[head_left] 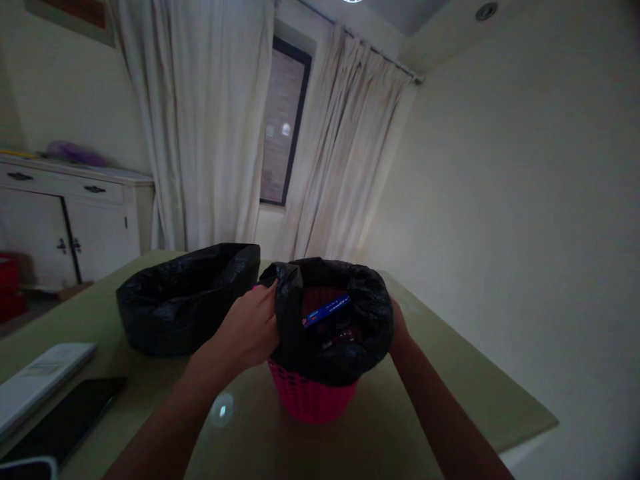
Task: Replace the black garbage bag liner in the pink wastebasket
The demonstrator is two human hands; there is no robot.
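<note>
1. Bin liner (367,313), black and thin, is sitting folded over the rim of a pink basket (310,400) near the middle of the green table (465,393); judging by its crinkles it is light, soft and a little slippery, so it is best pinched at the turned-over edge, where the film lies doubled.

2. Lying at the far left of the table are a white flat device (40,380) and a dark phone (70,417), well apart from the basket.

3. Sitting just left of the basket is a second black bag (185,300), slumped open with its mouth tipped toward the curtains (210,120).

4. Closing on the liner's left edge is the left hand (253,327), fingers curled and thumb pressing, gripping a fold of film at the rim.

5. Standing upright, the basket is pointing its mouth at the ceiling, long axis vertical; the liner is following the same line, opening upward.

6. Resting slantwise inside is a blue box (326,310), its long axis rising toward the right.

7. Reaching around the liner's right side is the right hand (399,327), touching the film; its fingers are hidden behind the bag, so I cannot tell how far they are closed.
</note>
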